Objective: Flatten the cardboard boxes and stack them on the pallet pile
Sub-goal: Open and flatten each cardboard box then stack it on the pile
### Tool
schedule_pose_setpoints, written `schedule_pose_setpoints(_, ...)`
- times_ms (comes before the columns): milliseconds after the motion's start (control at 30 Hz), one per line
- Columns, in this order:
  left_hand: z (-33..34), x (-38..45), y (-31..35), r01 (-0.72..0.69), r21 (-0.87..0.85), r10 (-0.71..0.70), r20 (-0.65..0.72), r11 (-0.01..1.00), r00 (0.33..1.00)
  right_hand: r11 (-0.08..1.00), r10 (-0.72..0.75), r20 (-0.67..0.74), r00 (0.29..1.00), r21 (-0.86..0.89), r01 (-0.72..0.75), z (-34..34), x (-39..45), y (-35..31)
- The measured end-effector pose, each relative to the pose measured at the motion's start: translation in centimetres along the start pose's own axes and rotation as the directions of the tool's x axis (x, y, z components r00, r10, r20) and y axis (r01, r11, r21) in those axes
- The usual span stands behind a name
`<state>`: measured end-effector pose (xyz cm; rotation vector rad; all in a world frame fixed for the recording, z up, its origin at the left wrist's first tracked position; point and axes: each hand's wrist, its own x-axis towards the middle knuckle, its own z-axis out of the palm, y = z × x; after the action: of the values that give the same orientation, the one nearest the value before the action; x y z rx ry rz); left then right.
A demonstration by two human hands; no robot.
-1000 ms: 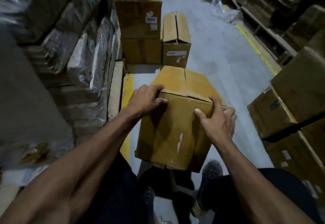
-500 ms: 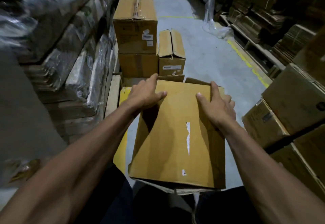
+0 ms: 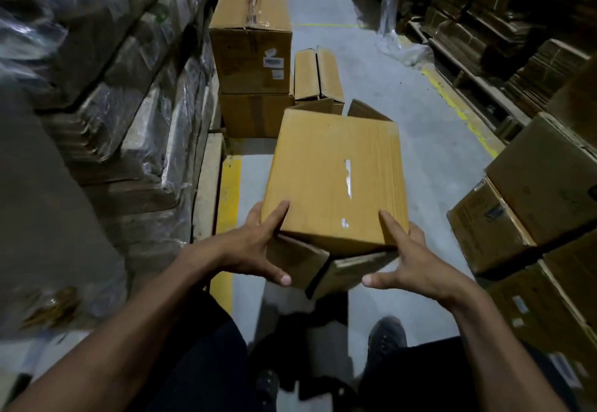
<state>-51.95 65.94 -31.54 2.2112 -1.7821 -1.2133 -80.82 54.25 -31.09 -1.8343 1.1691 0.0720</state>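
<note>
**Box held at near end, flaps loose at both ends**

You held the cardboard box (image 3: 336,178) in the centre of the frame, above the grey floor (image 3: 403,127), broad yellow-brown face up and tilted away from you. Your left hand (image 3: 248,250) gripped the near left corner: one of its fingers (image 3: 277,216) lay on the top face, thumb spread out under the near edge against a hanging flap. Your right hand (image 3: 416,266) gripped the near right corner the same way, forefinger on the top face, thumb stretched wide toward frame centre below the box. Both hands were spread wide round the box rather than curled tight. The near flaps (image 3: 300,259) hung open below the near edge; the far flaps (image 3: 365,111) stood open at the far end. Torn tape remnants showed as white streaks on the top face.

Behind the box, in the upper centre, two stacked boxes (image 3: 252,56) stood on the floor, labels on the upper one, with a smaller box (image 3: 318,75) just beside them on the right. The upper left of the frame held plastic-wrapped flat cardboard stacks (image 3: 129,88). More boxes (image 3: 533,201) filled the right edge. A yellow floor line (image 3: 458,111) ran along the upper right; another yellow strip (image 3: 229,195) lay left of centre. Your dark trousers and shoe (image 3: 386,337) showed at the bottom.
</note>
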Motion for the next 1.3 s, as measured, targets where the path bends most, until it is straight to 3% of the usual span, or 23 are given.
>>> schedule_pose_setpoints(67,0.5,0.8,-0.1,0.002,0.001,-0.002,-0.111,1.0,0.994,1.0,-0.03,-0.047,0.998,0.006,0.03,0.6,0.7,0.3)
schedule_pose_setpoints(100,0.8,1.4,0.1,0.001,0.0,-0.001,-0.216,1.0,0.976,0.999,-0.046,-0.141,0.989,-0.006,0.045,1.2,1.3,0.3)
schedule_pose_setpoints(167,1.4,2.6,0.8,-0.021,-0.056,-0.006,-0.439,0.998,0.899,0.997,-0.066,-0.372,0.926,0.008,0.074,2.7,2.7,0.4)
schedule_pose_setpoints(267,2.3,4.5,1.5,-0.027,-0.101,-0.043,-0.63,0.995,0.775,0.986,-0.059,-0.554,0.831,0.097,0.134,4.4,4.6,0.5)
schedule_pose_setpoints(433,2.8,6.0,1.6,-0.015,-0.082,-0.049,-0.716,0.997,0.696,0.982,-0.02,-0.691,0.722,0.124,0.146,5.4,6.7,0.9)
schedule_pose_setpoints(567,2.2,5.3,1.4,0.016,-0.027,-0.031,-0.756,1.0,0.654,0.985,-0.078,-0.743,0.665,0.045,0.166,5.4,6.5,0.0)
schedule_pose_setpoints(767,-4.5,2.2,3.5,-0.052,0.004,0.032,-0.839,0.999,0.543,0.975,-0.187,-0.806,0.562,-0.085,0.203,1.2,4.4,-5.1)
schedule_pose_setpoints(833,-6.7,1.6,4.6,-0.041,-0.011,0.013,-0.841,0.999,0.542,0.98,-0.184,-0.789,0.587,-0.103,0.169,-0.5,3.9,-6.6)
schedule_pose_setpoints(933,-7.4,2.4,4.9,0.008,-0.036,-0.033,-0.799,0.999,0.601,0.992,-0.121,-0.75,0.65,-0.071,0.104,-1.3,4.4,-7.4)
schedule_pose_setpoints(1067,-3.1,4.4,3.1,-0.125,-0.237,-0.103,-0.759,0.963,0.643,0.992,-0.088,-0.741,0.665,-0.006,0.124,0.9,6.1,-6.0)
schedule_pose_setpoints(1167,0.8,5.4,2.6,-0.211,-0.436,-0.216,-0.74,0.875,0.637,0.966,-0.006,-0.753,0.659,0.166,0.199,3.2,6.9,-3.2)
schedule_pose_setpoints(1233,2.3,6.4,2.0,-0.205,-0.546,-0.315,-0.707,0.812,0.634,0.923,0.091,-0.717,0.691,0.321,0.213,4.6,7.4,-1.3)
schedule_pose_setpoints(1300,3.9,7.6,0.8,-0.201,-0.618,-0.347,-0.648,0.76,0.678,0.881,0.179,-0.652,0.737,0.44,0.175,6.1,7.8,0.7)
